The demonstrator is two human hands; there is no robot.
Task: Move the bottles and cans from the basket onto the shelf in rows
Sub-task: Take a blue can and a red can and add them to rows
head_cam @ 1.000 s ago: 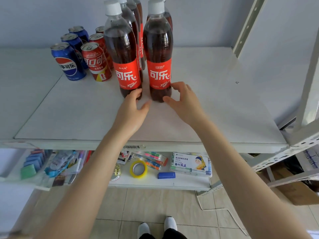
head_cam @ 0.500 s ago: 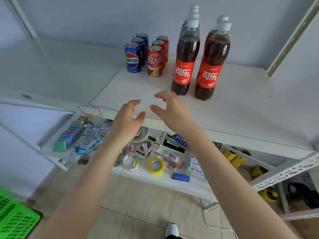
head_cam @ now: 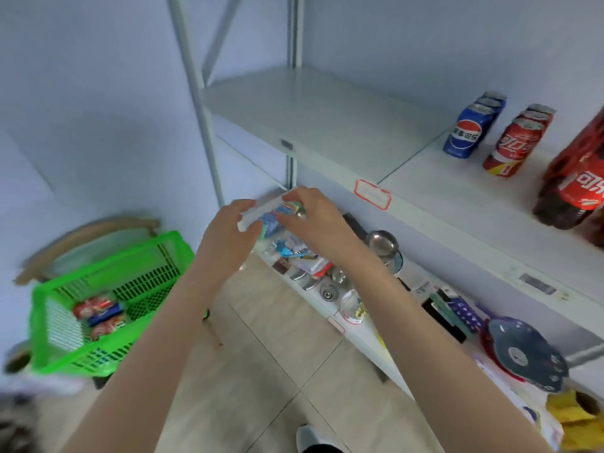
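The green basket (head_cam: 58,325) sits low at the left, with a few red and blue cans (head_cam: 98,313) lying in it. On the white shelf (head_cam: 434,188) at the right stand a row of blue cans (head_cam: 470,129), a row of red cans (head_cam: 514,145) and dark cola bottles (head_cam: 575,188) with red labels. My left hand (head_cam: 228,237) and my right hand (head_cam: 310,217) hang in the air side by side, away from the shelf top and to the right of the basket. Both are empty with fingers spread. The view is blurred.
A lower shelf (head_cam: 330,302) below my hands holds several small goods, a metal bowl (head_cam: 380,245) and a dark patterned plate (head_cam: 523,351). A grey shelf post (head_cam: 196,93) stands left of the unit. Tiled floor (head_cam: 271,371) lies between basket and shelf.
Both hands have let go of the two front bottles and drawn back from the shelf. The view has swung left and down, bringing the green basket into sight.
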